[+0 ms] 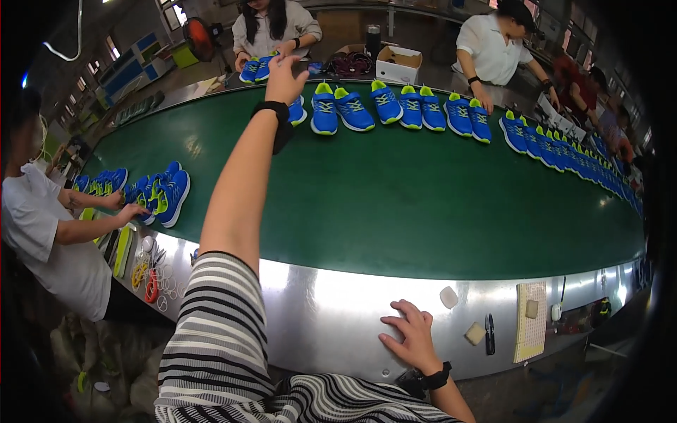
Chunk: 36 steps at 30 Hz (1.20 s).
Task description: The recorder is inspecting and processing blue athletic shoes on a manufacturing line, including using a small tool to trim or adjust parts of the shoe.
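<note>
My left arm stretches across the green belt [395, 204] to its far side. My left hand [285, 83] is there with fingers apart, above a blue shoe [297, 111] that my wrist partly hides. Right of it stands a row of blue sneakers with lime-green linings and white soles, the nearest a blue sneaker [324, 111]. Low on the right, my right hand [410, 337] hovers at or rests on the metal table edge [331, 303], its fingers spread and holding nothing; contact is unclear. A pale block [474, 333] and a white rounded piece [448, 297] lie beyond its fingers.
Across the belt, one person holds blue shoes [258, 68]; another stands by a white box [399, 65]. At left, a co-worker handles shoes [169, 197] near scissors [152, 287]. A black pen-like tool [489, 334] and paper sheet [530, 321] lie right.
</note>
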Available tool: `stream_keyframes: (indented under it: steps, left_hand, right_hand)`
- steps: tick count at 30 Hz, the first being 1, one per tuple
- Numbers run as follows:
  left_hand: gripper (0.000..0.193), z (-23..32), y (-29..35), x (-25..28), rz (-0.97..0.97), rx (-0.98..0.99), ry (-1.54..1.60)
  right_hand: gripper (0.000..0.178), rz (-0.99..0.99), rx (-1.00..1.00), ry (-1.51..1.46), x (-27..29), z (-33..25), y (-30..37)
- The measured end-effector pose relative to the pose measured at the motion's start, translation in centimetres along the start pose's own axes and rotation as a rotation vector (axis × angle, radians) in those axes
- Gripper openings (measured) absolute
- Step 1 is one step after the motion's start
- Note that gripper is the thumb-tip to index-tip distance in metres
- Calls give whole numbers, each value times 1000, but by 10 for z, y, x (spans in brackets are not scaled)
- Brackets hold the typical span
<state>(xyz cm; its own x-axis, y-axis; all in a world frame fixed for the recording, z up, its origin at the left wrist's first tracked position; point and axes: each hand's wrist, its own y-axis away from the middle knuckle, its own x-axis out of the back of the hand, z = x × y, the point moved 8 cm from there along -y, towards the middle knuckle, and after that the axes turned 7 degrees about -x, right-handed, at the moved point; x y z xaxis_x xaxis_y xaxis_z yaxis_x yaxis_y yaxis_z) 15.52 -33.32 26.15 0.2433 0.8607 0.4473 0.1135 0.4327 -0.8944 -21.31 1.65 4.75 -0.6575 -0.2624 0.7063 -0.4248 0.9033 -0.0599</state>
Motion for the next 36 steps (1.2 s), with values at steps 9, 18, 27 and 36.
stream_keyframes:
  steps: [9,18,27,36]
  left_hand:
    - [18,179,190,103,-645,470,1043]
    - [21,263,322,117,-502,947,1545]
    - [17,242,343,89,-563,1093,1584]
    - [18,250,326,99,-668,866,1499]
  right_hand:
    - [27,50,-28,-52,3,3,3]
    - [27,147,184,-324,9,-52,-57]
    - [18,94,-132,-606,-40,19,-105]
    - [16,59,-157,-749,-40,21,-107]
